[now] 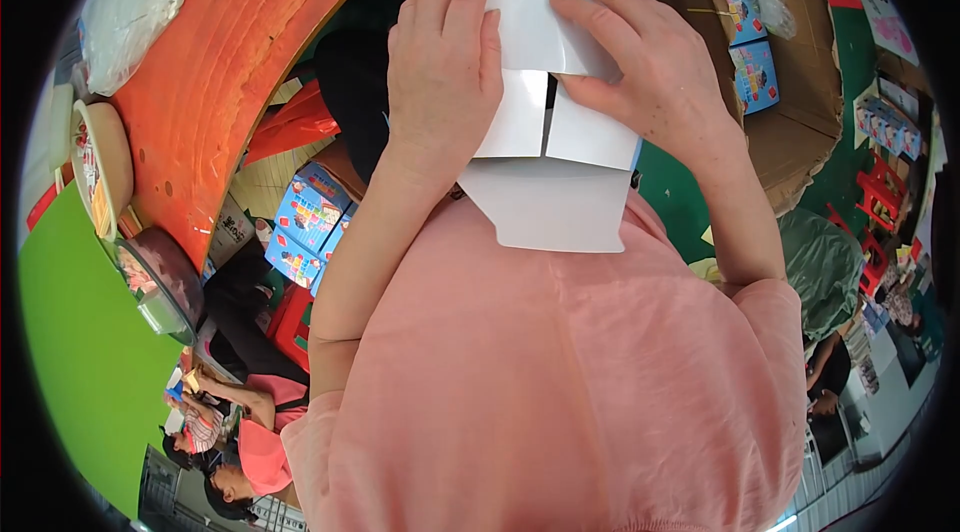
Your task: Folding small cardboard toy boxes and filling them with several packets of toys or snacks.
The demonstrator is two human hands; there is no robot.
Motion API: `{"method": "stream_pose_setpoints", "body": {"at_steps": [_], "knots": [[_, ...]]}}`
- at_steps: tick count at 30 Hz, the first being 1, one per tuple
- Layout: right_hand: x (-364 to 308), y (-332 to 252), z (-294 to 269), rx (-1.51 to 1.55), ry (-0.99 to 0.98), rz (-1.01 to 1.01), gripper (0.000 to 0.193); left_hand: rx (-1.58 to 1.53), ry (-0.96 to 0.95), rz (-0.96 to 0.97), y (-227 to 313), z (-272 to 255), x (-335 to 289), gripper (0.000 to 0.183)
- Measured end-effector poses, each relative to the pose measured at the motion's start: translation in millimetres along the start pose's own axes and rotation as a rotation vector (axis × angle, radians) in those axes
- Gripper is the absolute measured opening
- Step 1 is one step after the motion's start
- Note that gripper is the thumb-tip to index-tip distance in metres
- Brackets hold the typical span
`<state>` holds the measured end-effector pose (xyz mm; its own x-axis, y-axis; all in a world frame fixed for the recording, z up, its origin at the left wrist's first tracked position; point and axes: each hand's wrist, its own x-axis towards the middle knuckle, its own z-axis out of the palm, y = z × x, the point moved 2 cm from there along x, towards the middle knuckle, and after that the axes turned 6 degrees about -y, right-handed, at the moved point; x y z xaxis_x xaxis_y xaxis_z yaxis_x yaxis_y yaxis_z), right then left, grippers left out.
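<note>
Two hands point(545, 72) around one white carton point(550, 162), flaps open.

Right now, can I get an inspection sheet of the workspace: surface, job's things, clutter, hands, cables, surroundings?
Surface: orange table curving at upper left; the work is held in the air, not on it.
Job's things: white carton, flaps unfolded, one large flap hanging toward the pink shirt.
Clutter: blue boxes stacked low left; more in a big brown carton at right.
Hands: left hand and right hand both grip the carton's top, fingers pressing a folded flap.
Cables: nothing seen.
Surroundings: green panel at left; other people seated at lower left.
</note>
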<state>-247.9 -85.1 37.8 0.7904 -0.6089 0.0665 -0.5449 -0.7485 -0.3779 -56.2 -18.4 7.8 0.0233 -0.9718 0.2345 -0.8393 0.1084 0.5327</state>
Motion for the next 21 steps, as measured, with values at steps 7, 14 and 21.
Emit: {"method": "stream_pose_setpoints", "body": {"at_steps": [7,14,21], "knots": [[-11.4,1.7,-9.7,0.018,-0.050,-0.065,0.049,-0.100,0.006,-0.117,-6.4,0.7,1.0,0.029],[-39.6,-0.6,-40.9,0.827,-0.115,-0.087,0.036,-0.354,0.051,-0.096,-25.2,-1.9,-0.1,0.029],[-79.8,-47.0,-10.2,0.849,0.019,0.152,0.030,-0.538,-0.012,-0.309,-16.8,0.8,13.4,0.030]]}}
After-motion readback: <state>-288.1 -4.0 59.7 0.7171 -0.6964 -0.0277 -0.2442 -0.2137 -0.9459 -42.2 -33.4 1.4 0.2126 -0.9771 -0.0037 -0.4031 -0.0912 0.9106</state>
